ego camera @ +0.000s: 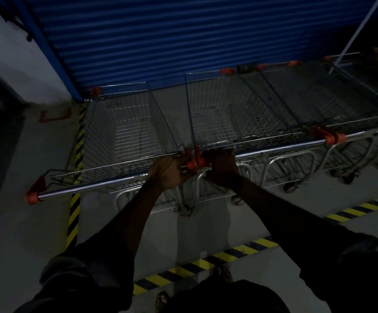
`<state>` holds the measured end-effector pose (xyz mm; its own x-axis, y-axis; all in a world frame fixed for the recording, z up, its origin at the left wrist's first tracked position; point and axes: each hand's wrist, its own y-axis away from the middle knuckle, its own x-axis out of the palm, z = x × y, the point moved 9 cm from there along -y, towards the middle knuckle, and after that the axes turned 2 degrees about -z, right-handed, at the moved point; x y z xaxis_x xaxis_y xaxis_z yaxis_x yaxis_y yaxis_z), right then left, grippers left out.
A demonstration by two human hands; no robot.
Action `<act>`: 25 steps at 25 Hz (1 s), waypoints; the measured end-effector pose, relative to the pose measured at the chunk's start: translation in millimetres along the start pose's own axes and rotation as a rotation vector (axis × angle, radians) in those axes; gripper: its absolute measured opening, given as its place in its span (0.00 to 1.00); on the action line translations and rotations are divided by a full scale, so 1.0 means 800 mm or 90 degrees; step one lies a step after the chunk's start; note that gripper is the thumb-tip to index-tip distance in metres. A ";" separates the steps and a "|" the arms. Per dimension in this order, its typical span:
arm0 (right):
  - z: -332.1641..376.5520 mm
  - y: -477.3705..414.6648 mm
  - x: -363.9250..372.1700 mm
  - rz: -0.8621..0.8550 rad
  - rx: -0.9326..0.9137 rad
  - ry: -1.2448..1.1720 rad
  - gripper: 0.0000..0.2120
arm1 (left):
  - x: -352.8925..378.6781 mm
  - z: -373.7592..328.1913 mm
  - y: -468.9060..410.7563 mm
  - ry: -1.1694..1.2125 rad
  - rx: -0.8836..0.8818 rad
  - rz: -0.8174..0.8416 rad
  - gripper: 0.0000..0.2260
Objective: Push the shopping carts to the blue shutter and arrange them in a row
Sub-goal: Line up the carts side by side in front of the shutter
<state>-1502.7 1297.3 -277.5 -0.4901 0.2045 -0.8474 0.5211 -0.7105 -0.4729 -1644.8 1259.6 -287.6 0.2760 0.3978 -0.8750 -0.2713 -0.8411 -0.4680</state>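
Observation:
Several wire shopping carts stand side by side with their noses toward the blue shutter (161,37). The leftmost cart (124,132) has a chrome handle bar (88,185) with orange end caps. The cart beside it (219,116) has its own chrome handle (278,148). My left hand (167,170) grips the right end of the leftmost cart's handle. My right hand (223,168) grips the left end of the neighbouring cart's handle. The two hands sit close together at the orange caps (194,160). More carts (318,98) continue to the right.
Yellow-and-black hazard tape (75,204) runs along the floor on the left and diagonally behind me (228,255). A white wall (14,55) stands at the left. A white pole (352,35) leans at the far right. The scene is dim.

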 end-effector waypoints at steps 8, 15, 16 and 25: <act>-0.013 0.002 0.017 0.076 0.076 -0.010 0.30 | -0.007 -0.003 0.006 0.014 -0.004 0.014 0.25; -0.015 0.004 0.020 0.125 0.083 -0.012 0.28 | -0.010 -0.002 0.002 -0.010 -0.028 0.029 0.28; -0.014 0.004 0.020 0.125 0.083 -0.005 0.28 | -0.006 0.001 0.002 -0.004 -0.030 0.042 0.30; 0.038 0.021 0.022 0.067 0.168 0.123 0.39 | -0.033 0.051 0.073 -0.060 -0.112 0.085 0.26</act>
<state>-1524.0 1268.5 -293.3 -0.2882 0.2266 -0.9304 0.3509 -0.8790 -0.3228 -1705.5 1214.5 -296.8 0.1591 0.3047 -0.9391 -0.1326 -0.9359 -0.3262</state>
